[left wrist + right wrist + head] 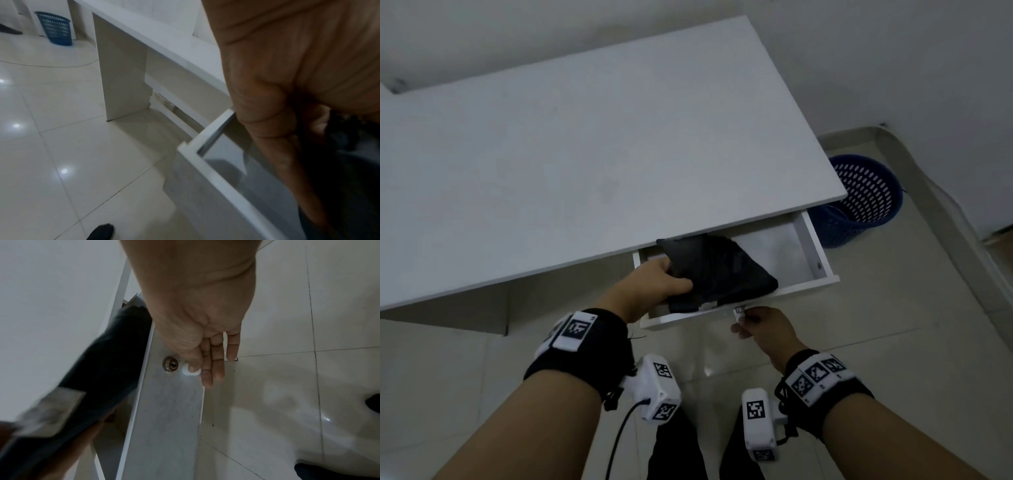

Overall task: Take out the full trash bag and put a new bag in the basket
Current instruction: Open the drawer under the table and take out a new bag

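Note:
A folded black trash bag (722, 270) lies partly lifted in the open white drawer (815, 246) under the desk. My left hand (678, 284) grips the bag's near left edge, thumb on top and fingers beneath. In the left wrist view the left hand (277, 113) fills the right side above the drawer's rim (216, 177). My right hand (750, 320) pinches the small white hook handle (190, 370) on the drawer front, beside a round metal lock (171, 365). The black bag (98, 369) shows blurred above the drawer front. The blue perforated basket (866, 195) stands on the floor right of the desk, with no bag visible in it.
The white desk top (585, 154) overhangs the back of the drawer. Pale glossy floor tiles spread around my dark-clad legs and shoes. A cable runs along the floor near the wall behind the basket (54, 27). A white wall closes off the far side.

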